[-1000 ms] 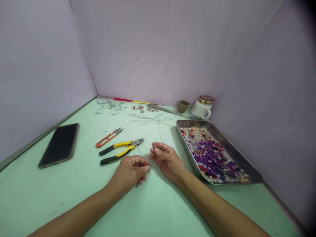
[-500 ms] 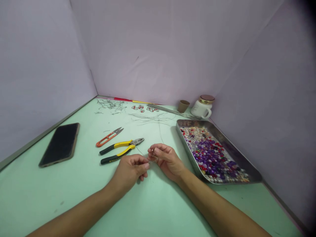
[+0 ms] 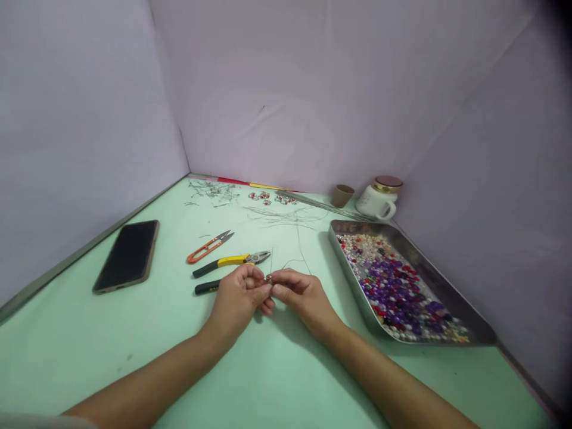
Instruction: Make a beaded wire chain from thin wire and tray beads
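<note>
My left hand (image 3: 241, 298) and my right hand (image 3: 306, 298) meet above the table, thumbs and fingertips pinched together. Between them is a small beaded wire piece (image 3: 269, 279), mostly covered by the fingers. One thin wire end (image 3: 272, 257) sticks up from it, and another wire (image 3: 294, 261) curves away over my right fingers. Just behind my left hand lie pliers (image 3: 235, 260) with yellow and black handles, one handle partly hidden by that hand. Orange thread snips (image 3: 209, 247) rest beyond the pliers.
A metal tray (image 3: 353, 285) of mixed beads stands at right. Behind it are a lidded white mug (image 3: 373, 201) and a brown cup (image 3: 342, 195). Loose wires (image 3: 286, 215), wire scraps (image 3: 214, 192) and red-beaded pieces (image 3: 286, 199) lie at the back. A phone (image 3: 127, 256) lies left.
My hands have come together, and my right fingertips now meet my left ones at the beaded piece. A wire end now points upward. The whole view has shifted slightly.
</note>
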Tool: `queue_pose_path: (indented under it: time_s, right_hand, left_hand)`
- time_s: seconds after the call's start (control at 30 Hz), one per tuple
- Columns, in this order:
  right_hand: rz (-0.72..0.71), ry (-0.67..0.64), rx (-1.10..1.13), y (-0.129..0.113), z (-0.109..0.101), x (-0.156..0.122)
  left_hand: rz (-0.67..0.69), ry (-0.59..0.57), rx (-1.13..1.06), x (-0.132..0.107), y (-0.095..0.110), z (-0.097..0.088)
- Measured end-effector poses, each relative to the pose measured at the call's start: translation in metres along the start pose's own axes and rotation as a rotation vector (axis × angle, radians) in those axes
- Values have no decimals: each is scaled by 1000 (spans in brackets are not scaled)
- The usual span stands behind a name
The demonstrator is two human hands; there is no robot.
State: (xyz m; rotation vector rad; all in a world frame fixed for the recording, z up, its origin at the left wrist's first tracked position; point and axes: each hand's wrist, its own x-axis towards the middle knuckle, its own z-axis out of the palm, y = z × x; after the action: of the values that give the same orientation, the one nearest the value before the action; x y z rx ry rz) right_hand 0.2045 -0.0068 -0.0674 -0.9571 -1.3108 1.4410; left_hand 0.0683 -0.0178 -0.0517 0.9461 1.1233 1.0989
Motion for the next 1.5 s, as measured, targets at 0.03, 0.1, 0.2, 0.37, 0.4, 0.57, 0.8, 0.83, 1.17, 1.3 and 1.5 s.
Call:
queue_pose_path:
  time_s: [0.03, 0.1, 0.2, 0.37, 0.4, 0.57, 0.8, 0.83, 1.17, 1.3, 1.5]
  right_hand:
    - [-17, 14, -40, -1, 2, 0]
    - [-36, 29, -79, -3, 5, -1]
    - [-35, 50, -85, -4, 6, -1]
    - [87, 79, 26, -3, 4, 0]
    - [121, 81, 47, -3, 4, -1]
    - [220, -40, 41, -5, 6, -5]
    - [226, -114, 69, -4, 7, -7]
    - [223, -113, 78, -4, 7, -7]
    - [226, -41, -44, -5, 13, -8]
    - [250, -40, 13, -7, 14, -8]
    - [316, -16, 107, -7, 16, -7]
  left_hand:
    - [-9, 3, -5, 0, 0, 1]
    - [-26, 5, -2, -2, 0, 2]
    - [-44, -9, 14, -5, 2, 4]
    - [-32, 31, 165, -6, 12, -2]
    - [-10, 43, 185, -5, 15, -5]
    - [61, -15, 156, 2, 21, -17]
    - [34, 91, 142, 4, 19, -15]
    - [30, 98, 135, 4, 19, -15]
    - [76, 80, 214, 2, 20, -13]
    - [90, 92, 220, 2, 25, -13]
    - [94, 104, 235, 2, 30, -16]
